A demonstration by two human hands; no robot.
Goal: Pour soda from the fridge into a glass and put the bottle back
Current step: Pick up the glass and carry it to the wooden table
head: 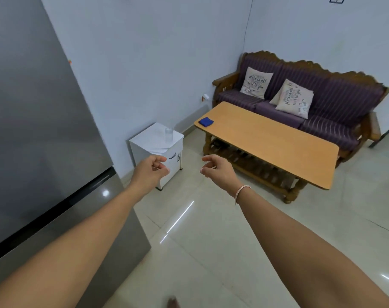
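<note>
Left hand (152, 168) and right hand (215, 168) loosely curled, empty | fridge (40, 130) shut at left, bottle unseen | glass (168, 134) on cabinet (144, 141): likely light, slick, fragile, best gripped mid-wall

Your left hand (152, 168) is covering part of the white cabinet (153, 138). The frame's left edge is cutting off the fridge (33, 130). The glass (168, 134) is blurring into the white top, its contents unreadable.
</note>
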